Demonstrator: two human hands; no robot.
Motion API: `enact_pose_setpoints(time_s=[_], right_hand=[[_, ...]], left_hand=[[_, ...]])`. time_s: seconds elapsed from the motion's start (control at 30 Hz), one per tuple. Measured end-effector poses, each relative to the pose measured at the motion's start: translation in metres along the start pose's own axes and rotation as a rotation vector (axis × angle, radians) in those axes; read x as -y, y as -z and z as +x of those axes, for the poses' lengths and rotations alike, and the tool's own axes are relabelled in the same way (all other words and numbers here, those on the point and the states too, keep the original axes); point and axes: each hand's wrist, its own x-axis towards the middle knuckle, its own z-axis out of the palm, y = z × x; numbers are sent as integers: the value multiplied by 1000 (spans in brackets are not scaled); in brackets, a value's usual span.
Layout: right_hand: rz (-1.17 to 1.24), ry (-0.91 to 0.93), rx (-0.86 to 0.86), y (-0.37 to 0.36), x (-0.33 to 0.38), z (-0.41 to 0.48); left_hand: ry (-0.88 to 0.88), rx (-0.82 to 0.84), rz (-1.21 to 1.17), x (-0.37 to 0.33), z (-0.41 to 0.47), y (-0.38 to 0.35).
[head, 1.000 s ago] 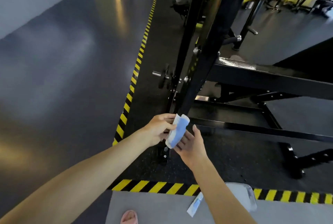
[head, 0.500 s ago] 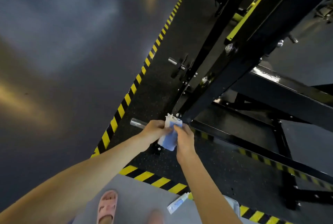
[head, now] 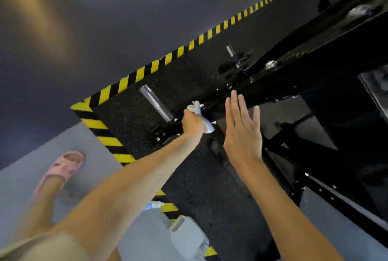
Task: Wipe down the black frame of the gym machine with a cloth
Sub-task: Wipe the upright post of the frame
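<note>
Left hand (head: 192,123) fisted around a bunched white-and-blue cloth (head: 202,116), pressed against the low end of the glossy black steel frame (head: 294,76). Right hand (head: 241,132) empty, flat and spread, fingers (head: 234,101) reaching up toward the same beam just beside the cloth; contact with the metal impossible to judge. Hands side by side, not touching.

Frame beam with its long axis running diagonally, from the cloth up and away toward the upper right corner, bolt heads along it. Short polished chrome peg (head: 156,103) jutting out from the frame base just left of the cloth, pointing up-left. More black bars branching off below the beam, to the right.

Under the frame, speckled black rubber matting (head: 199,187), edged with yellow-and-black hazard-striped tape (head: 168,59). Beyond the tape, smooth dark floor (head: 84,19) with warm light streaks. Nearer than the matting, grey floor (head: 25,168), a pink foam slipper (head: 63,168) on a foot, and a blurred white plastic container (head: 189,237).
</note>
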Motion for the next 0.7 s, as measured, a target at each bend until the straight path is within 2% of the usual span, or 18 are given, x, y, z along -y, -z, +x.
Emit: enact_pose_setpoints(time_s=[0.07,0.13,0.2,0.27,0.33,0.37,0.4,0.43,0.5,0.57,0.6,0.63,0.7], right_hand=[[-87,29,-38,-7,-6,1],[-110,49,-67,-16,-10,-3],[-133,55,-133,-25,-17,-4],[-135,64,-170,-30,-23,-5],[-101,71,-179,-28,-25,-5],[-109,80,-199,-27,-25,-5],[-125,91,-223,-27,-25,-5],[-141,105,-238,-28,-25,-4],[-216,100,-254,-28,-27,-2],[-284,84,-264,-28,-26,-1],[-284,86,-259,-28,-26,0],[-266,92,-255,-27,-25,1],[-207,109,-247,-24,-23,0]], left_hand=[[-194,-104,-136,-11,-24,-21],[-444,-104,-244,-23,-53,-33],[-508,-85,-303,-18,-60,-34],[-327,-116,-306,2,-38,-32],[35,-106,-302,21,-10,-28],[145,-115,-297,28,-1,-27],[153,-133,-292,29,-1,-29],[79,-130,-307,25,-7,-32],[-185,-58,-337,10,-33,-39],[-350,24,-338,6,-55,-39],[-336,4,-335,7,-51,-37],[-248,-46,-344,10,-37,-35],[76,-112,-400,13,-9,-30]])
